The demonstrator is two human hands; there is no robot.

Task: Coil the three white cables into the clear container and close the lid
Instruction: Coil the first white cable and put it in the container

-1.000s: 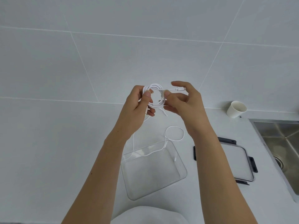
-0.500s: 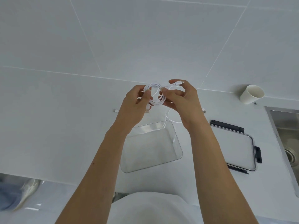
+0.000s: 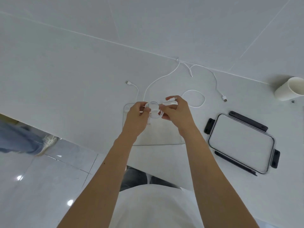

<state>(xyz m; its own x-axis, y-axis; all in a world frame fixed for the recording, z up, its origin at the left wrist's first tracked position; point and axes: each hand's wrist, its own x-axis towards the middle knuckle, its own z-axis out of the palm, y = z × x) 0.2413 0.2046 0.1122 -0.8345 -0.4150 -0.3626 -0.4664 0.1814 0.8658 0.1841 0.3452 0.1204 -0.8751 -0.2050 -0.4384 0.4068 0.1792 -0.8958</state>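
Small coiled white cable (image 3: pixel 153 111) pinched btwn left hand (image 3: pixel 137 118) & right hand (image 3: pixel 175 111), both closed on it, above clear rectangular plastic container (image 3: pixel 166 137) near counter's front edge.

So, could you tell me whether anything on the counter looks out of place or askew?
Only the paper cup, which lies tipped on its side at the far right by the wall; no spill shows. The loose cables and the lid lying off the container simply await later steps.

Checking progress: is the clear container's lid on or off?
Off. The black-clipped lid lies on the counter right of the open clear container.
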